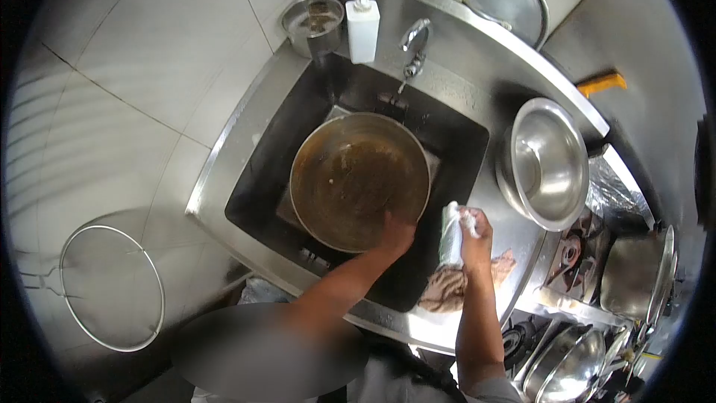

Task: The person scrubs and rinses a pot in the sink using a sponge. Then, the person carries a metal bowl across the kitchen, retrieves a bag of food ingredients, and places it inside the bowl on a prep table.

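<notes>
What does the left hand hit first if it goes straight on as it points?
Probably the brown-stained inside of the round pan: the left hand reaches over its near rim, though depth and contact are unclear.

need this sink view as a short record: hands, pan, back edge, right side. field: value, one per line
left_hand: left hand at near-right edge of large round pan
right_hand: right hand holding white-and-green item, kind unclear
pan_location: in dark sink basin
pan_interior: brown, stained-looking
back_edge: white pump bottle, faucet; water flow unclear
back_left: small metal pot
right_side: large metal bowl, brown cloth
</notes>
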Demonstrator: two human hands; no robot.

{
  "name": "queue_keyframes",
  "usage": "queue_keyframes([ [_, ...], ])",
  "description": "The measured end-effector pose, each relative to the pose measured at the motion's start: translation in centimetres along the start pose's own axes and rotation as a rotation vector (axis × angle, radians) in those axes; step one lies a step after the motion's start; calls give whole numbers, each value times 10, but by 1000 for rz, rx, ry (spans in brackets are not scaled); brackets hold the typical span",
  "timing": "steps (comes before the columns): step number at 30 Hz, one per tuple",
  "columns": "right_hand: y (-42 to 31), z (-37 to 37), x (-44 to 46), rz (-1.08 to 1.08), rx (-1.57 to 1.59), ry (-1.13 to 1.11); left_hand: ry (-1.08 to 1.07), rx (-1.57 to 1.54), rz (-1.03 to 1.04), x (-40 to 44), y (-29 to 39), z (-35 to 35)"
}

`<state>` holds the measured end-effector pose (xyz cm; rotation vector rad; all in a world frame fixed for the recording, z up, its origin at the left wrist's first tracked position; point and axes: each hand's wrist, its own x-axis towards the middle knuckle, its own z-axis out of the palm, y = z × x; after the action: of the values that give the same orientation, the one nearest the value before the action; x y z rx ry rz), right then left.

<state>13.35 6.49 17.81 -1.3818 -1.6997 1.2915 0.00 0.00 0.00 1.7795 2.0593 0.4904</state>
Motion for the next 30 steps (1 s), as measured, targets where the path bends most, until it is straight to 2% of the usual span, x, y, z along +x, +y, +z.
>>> queue_keyframes([
  [1,2,0,5,-94,-55,-5,-169,26,-13,3,-4,8],
  [4,-26,38,25,7,211,-58,-265,148,50,7,-47,23],
  [6,-36,46,38,47,291,-85,-63,115,48,9,-51,60],
  [8,-41,62,58,62,309,-118,-20,95,45,20,-60,65],
  [10,-35,81,72,94,327,-130,-153,67,40,19,-61,55],
  [11,-32,92,78,110,342,-136,-92,-95,-21,23,-63,48],
  [13,-27,111,86,-198,-54,-17,69,-461,-171,29,-67,31],
  [14,-16,126,89,-148,-23,41,190,-671,-236,31,-70,18],
  [15,-9,141,94,-104,11,102,162,-1112,-416,37,-71,-20],
  [17,-19,163,97,-52,9,68,82,-1993,-785,45,-74,-110],
  [19,-26,186,102,-64,25,51,135,-1891,-465,52,-92,-149],
  [20,-26,196,111,-97,25,-7,115,-1672,-350,57,-100,-172],
  [23,-37,226,133,-182,-7,66,182,-884,-427,68,-108,-233],
  [24,-57,227,134,-158,-35,78,318,-1006,-442,78,-126,-221],
  [26,-59,232,143,-76,174,-29,442,-970,-399,90,-131,-277],
  [27,-58,233,147,-35,277,-79,604,-923,-298,101,-140,-300],
  [28,-61,226,141,-34,273,-94,608,-632,-427,108,-138,-342],
  [29,-60,221,136,-11,286,-100,840,-629,-189,134,-166,-350],
  [30,-57,215,128,13,297,-108,896,-402,-235,147,-171,-374],
])
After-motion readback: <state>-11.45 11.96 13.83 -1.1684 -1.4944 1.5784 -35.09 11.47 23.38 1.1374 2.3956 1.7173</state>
